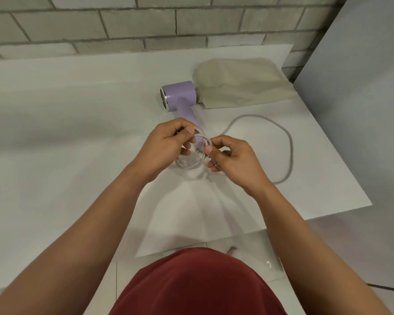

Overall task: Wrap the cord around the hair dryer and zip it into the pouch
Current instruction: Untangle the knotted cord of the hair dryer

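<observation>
A lilac hair dryer lies on the white table, its barrel at the far end and its handle pointing toward me. Its grey cord runs out to the right in a wide loop on the table. Small coils of the cord hang at the handle's lower end. My left hand grips those coils and the handle end. My right hand pinches the cord beside the coils. A beige fabric pouch lies flat just behind the dryer's barrel, touching it.
A grey brick wall stands behind the table. A pale grey panel rises at the right, beyond the table's right edge. The table's near edge is just in front of my red shirt.
</observation>
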A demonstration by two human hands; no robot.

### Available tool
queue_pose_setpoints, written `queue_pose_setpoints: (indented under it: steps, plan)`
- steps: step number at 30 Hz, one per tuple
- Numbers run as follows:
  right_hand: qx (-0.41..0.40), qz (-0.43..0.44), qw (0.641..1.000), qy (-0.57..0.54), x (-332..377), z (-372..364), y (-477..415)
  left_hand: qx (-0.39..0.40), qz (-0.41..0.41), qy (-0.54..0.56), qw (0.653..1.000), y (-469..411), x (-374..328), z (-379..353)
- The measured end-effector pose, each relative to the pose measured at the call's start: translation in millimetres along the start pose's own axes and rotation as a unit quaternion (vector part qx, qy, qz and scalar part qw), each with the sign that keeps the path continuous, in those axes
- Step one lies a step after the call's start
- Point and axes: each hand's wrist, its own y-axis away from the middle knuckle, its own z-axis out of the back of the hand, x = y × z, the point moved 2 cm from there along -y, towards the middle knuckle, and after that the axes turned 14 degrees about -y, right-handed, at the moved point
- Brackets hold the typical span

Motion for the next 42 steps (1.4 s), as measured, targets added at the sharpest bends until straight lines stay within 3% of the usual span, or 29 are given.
queue_pose_setpoints:
  steps: [6,10,13,17,21,26,31,33,35,37,39,42]
  plan:
    - [-0.074,0.065,0.983,0.156,1,4,0,0.044,0.023,0.057,0.997,7,1,-4]
    - [-0.035,0.078,0.971,0.225,2,-1,5,0.081,0.044,-0.054,0.994,1,-1,10]
    - [-0.017,0.083,0.969,0.23,2,-7,7,0.147,0.007,-0.15,0.978,-1,-7,19]
    - [-0.028,0.094,0.968,0.231,5,-13,6,0.194,-0.009,-0.181,0.964,-6,-11,27]
    - [-0.032,0.084,0.978,0.189,8,-16,5,0.154,-0.062,-0.202,0.965,-5,-11,27]
    - [0.052,0.033,0.997,0.051,11,-9,10,0.064,-0.143,-0.22,0.963,-1,-10,27]
    - [0.048,0.032,0.998,0.011,20,1,7,-0.044,-0.11,-0.074,0.99,0,-6,25]
    - [0.041,0.046,0.998,0.021,24,1,4,-0.048,-0.075,-0.024,0.996,-1,-4,24]
    - [0.031,0.056,0.996,0.061,25,0,1,-0.041,-0.082,-0.05,0.994,-5,1,26]
    - [0.038,0.06,0.992,0.106,24,-2,0,-0.041,-0.185,-0.225,0.956,-10,0,37]
    - [0.048,0.064,0.989,0.128,22,-5,-1,0.007,-0.301,-0.384,0.873,-15,-5,43]
    - [0.053,0.075,0.987,0.132,22,-8,-1,0.099,-0.296,-0.493,0.812,-17,-15,45]
